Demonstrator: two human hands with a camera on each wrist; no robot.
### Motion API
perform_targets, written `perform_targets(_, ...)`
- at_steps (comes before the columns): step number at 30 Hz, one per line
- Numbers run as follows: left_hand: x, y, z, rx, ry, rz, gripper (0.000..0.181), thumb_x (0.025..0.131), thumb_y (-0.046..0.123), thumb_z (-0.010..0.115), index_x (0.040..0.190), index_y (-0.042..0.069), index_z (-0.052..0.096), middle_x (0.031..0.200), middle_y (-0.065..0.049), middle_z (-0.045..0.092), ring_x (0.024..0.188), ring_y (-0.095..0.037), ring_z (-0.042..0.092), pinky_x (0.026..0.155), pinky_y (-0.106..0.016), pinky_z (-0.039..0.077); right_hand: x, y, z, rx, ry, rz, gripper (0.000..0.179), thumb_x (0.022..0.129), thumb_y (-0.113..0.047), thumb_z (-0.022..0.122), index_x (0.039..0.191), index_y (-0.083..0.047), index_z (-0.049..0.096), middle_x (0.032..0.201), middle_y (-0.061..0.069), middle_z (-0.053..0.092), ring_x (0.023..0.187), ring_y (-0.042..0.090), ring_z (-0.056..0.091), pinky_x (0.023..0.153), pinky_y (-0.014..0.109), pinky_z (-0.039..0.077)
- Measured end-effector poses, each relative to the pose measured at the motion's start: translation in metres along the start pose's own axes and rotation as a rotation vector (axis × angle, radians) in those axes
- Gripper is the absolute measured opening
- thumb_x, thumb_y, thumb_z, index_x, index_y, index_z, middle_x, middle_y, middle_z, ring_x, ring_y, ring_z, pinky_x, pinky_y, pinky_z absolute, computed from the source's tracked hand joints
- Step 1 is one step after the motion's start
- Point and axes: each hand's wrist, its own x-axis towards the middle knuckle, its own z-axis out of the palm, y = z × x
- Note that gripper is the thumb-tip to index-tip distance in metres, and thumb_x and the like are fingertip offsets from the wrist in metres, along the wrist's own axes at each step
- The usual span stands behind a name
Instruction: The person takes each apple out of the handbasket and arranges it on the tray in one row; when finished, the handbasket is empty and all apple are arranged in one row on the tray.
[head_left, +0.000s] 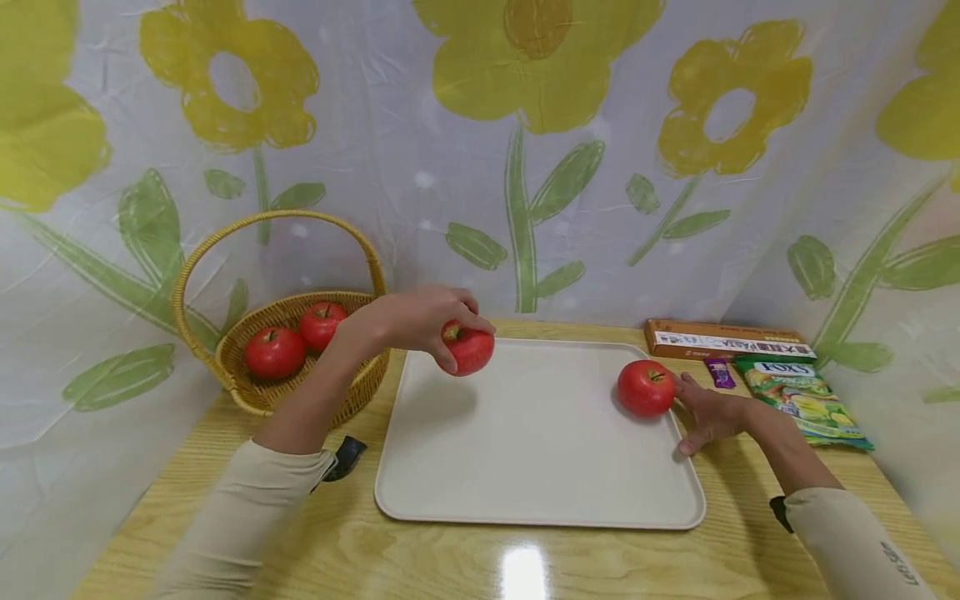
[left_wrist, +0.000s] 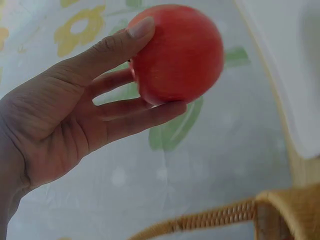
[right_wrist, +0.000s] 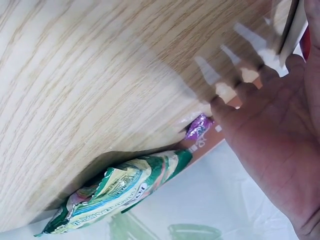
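Your left hand (head_left: 427, 320) pinching one apple (head_left: 472, 350), your right hand (head_left: 714, 412) spread beside a second apple (head_left: 647, 388), whole in head view, a red sliver in right-wrist view

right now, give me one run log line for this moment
left hand: holds red apple over tray | right hand: beside second apple on tray | basket: two apples inside

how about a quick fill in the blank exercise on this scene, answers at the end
1. The left hand holds one apple, while the wicker basket shows ____ more.
2. On the tray, beside the right hand, sits just ____ apple.
3. The small packet near the box is coloured ____.
4. The flowers on the backdrop have ____ petals.

Missing words: two; one; purple; yellow.
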Motion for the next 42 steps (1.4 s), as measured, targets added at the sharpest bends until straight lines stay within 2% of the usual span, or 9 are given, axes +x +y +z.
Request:
perform_targets(3,0.012,0.008,0.003,0.02,0.017,0.023,0.052,0.085,0.02,0.087,0.135,0.019,0.071,0.132,-0.012,0.065,0.12,-0.028,0.061,0.09,-0.037,0.062,0.001,-0.002,0.001,-0.009,0.004,-0.004,0.138,0.075,-0.063,0.085,0.163,0.005,0.003,0.164,0.046,-0.006,0.151,0.067,-0.005,0.116,0.084,0.011)
perform_targets(14,0.062,0.035,0.016,0.026,-0.022,0.047,0.056,0.089,0.02,0.082,0.143,0.021,0.066,0.136,-0.011,0.064,0.122,-0.025,0.06,0.094,-0.033,0.059,-0.004,0.002,0.001,0.008,-0.007,0.03,0.14,0.075,-0.06,0.086,0.164,0.004,-0.001,0.165,0.044,-0.009,0.151,0.066,-0.008,0.116,0.084,0.009)
perform_targets(18,0.08,0.043,0.025,0.015,-0.03,0.051,0.057,0.09,0.019,0.082,0.144,0.021,0.064,0.139,-0.011,0.063,0.124,-0.024,0.058,0.094,-0.032,0.059,-0.004,0.003,0.001,0.001,-0.016,0.037,0.139,0.076,-0.061,0.086,0.164,0.003,-0.001,0.166,0.042,-0.008,0.152,0.065,-0.009,0.117,0.084,0.008)
perform_targets(24,0.104,0.052,0.045,-0.02,-0.012,0.063,0.058,0.09,0.018,0.082,0.144,0.019,0.065,0.134,-0.01,0.064,0.122,-0.022,0.059,0.093,-0.031,0.059,-0.002,0.004,0.002,0.001,-0.013,0.033,0.14,0.075,-0.063,0.085,0.165,0.003,0.0,0.167,0.041,-0.008,0.153,0.064,-0.009,0.117,0.084,0.007)
perform_targets(30,0.121,0.055,0.065,-0.017,-0.043,0.032,0.06,0.089,0.02,0.083,0.146,0.021,0.063,0.136,-0.008,0.064,0.123,-0.02,0.058,0.092,-0.029,0.059,0.002,0.004,0.004,0.0,0.0,-0.024,0.14,0.075,-0.063,0.085,0.164,0.005,0.002,0.168,0.038,-0.006,0.153,0.064,-0.01,0.118,0.083,0.005)
perform_targets(37,0.133,0.055,0.08,-0.042,-0.08,0.006,0.06,0.09,0.02,0.082,0.147,0.02,0.062,0.136,-0.007,0.064,0.124,-0.019,0.057,0.091,-0.027,0.058,0.003,0.007,0.006,-0.002,-0.009,-0.022,0.14,0.074,-0.067,0.083,0.165,0.0,0.002,0.169,0.038,-0.007,0.153,0.064,-0.01,0.116,0.085,0.008)
perform_targets(42,0.143,0.056,0.087,-0.035,-0.068,0.021,0.06,0.09,0.02,0.082,0.147,0.019,0.063,0.135,-0.005,0.065,0.122,-0.018,0.057,0.09,-0.023,0.056,0.003,0.009,0.005,0.013,-0.003,-0.016,0.139,0.074,-0.064,0.085,0.165,0.0,0.002,0.169,0.037,-0.008,0.153,0.063,-0.011,0.116,0.085,0.007)
